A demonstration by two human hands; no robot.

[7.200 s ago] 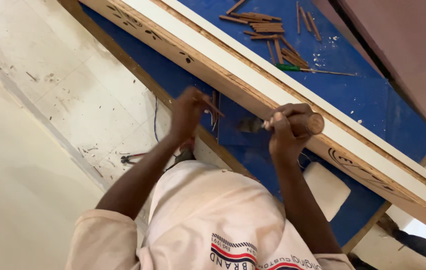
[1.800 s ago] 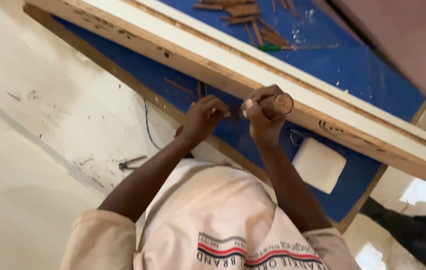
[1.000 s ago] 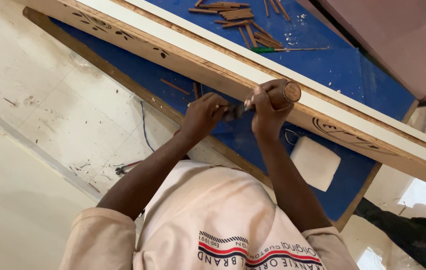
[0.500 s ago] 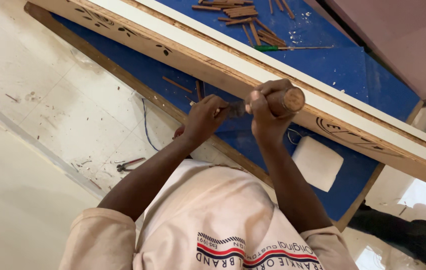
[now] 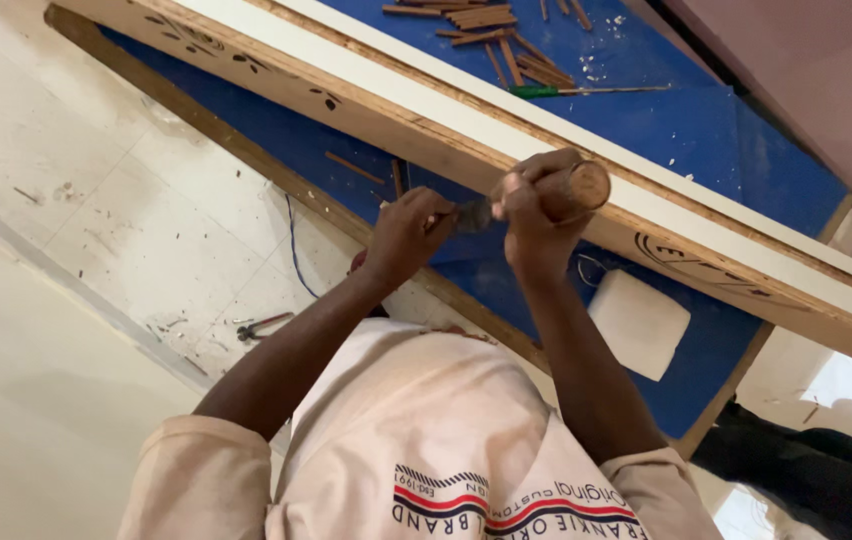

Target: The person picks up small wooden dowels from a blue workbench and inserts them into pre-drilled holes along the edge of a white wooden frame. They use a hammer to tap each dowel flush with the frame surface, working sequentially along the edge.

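Observation:
A long pale wooden plank (image 5: 366,95) with dark carved leaf patterns lies slantwise across a blue workbench (image 5: 706,130). My right hand (image 5: 531,215) is shut around the round wooden handle of a chisel (image 5: 574,190). My left hand (image 5: 406,235) pinches the chisel's metal blade close to its tip. Both hands hover at the plank's near edge, over the blue surface. My fingers hide the blade's tip.
Several brown sticks or tool handles (image 5: 476,18) and a green-handled screwdriver (image 5: 546,90) lie at the bench's far side. A white block (image 5: 638,322) rests on the bench near my right arm. Pliers (image 5: 264,325) and a blue cable (image 5: 291,235) lie on the pale floor.
My two hands have drawn closer together on the chisel since the earliest frame. Over the last second they stay at the same spot on the plank, with only slight shifts.

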